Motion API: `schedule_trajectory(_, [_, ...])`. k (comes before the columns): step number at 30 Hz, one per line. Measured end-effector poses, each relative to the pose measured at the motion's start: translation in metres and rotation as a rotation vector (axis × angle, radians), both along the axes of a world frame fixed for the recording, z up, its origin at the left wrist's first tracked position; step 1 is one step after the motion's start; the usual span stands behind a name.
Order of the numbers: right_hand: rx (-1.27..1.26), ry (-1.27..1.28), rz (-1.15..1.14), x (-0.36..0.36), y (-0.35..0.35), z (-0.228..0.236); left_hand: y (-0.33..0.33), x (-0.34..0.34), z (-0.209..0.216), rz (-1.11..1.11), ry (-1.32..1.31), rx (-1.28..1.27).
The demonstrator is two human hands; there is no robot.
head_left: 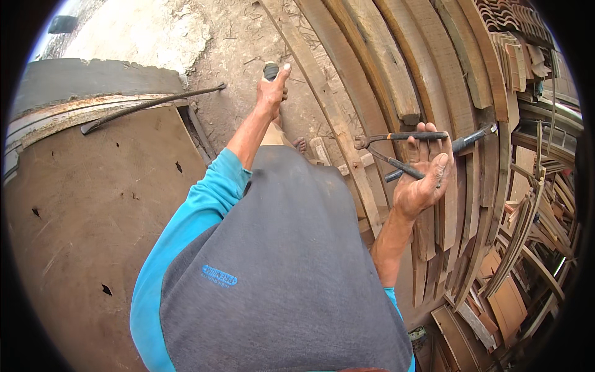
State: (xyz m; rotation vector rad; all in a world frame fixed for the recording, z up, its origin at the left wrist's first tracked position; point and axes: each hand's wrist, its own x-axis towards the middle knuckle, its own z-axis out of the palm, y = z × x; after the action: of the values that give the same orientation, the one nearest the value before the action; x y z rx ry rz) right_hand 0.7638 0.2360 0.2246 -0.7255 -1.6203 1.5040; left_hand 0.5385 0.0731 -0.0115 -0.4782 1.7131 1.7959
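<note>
My right hand [424, 183] is turned palm up, with pincers [406, 136] lying across it. Their dark handles are spread apart and the jaws point left; my fingers are loosely bent around them. Behind this hand runs a dark bar [474, 139] with a bare metal end, over the timbers; whether my hand touches it, I cannot tell. My left hand [270, 94], farther ahead, is closed with the thumb up around a dark, round-topped thing [271, 71]. Most of that thing is hidden by the hand, and its kind does not show.
Long wooden beams [427, 62] lie side by side on the right, one narrow plank [328, 108] nearest me. At left, a pry bar [155, 106] rests across the edge of a brown panel [93, 217]. Scrap wood [508, 304] and roof tiles [505, 13] are piled far right.
</note>
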Motion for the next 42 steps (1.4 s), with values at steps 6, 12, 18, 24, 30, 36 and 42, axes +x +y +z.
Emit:
schedule_trajectory(6, [-0.075,0.21,-0.102,-0.024,0.019,0.023,-0.061,0.003,-0.018,0.148,-0.008,-0.063])
schedule_trajectory(12, [-0.045,0.635,-0.336,-0.071,0.112,0.053,-0.092,-0.033,-0.012,0.212,-0.042,-0.097])
schedule_trajectory(18, [0.122,0.26,-0.598,-0.097,0.171,-0.013,-0.096,-0.075,-0.006,0.165,-0.013,-0.019])
schedule_trajectory(24, [0.645,-0.595,-0.698,-0.088,0.153,-0.043,-0.083,-0.098,0.011,0.169,0.055,0.008])
schedule_trajectory(30, [0.779,-0.822,-0.674,-0.075,0.127,-0.01,-0.069,-0.121,0.022,0.117,0.175,0.04])
schedule_trajectory(36, [0.851,-1.133,-1.006,0.017,0.087,-0.039,-0.065,-0.138,0.065,0.077,0.355,0.126])
schedule_trajectory(42, [0.569,-1.13,-0.747,0.031,0.092,-0.072,-0.037,-0.153,0.074,-0.063,0.432,0.225])
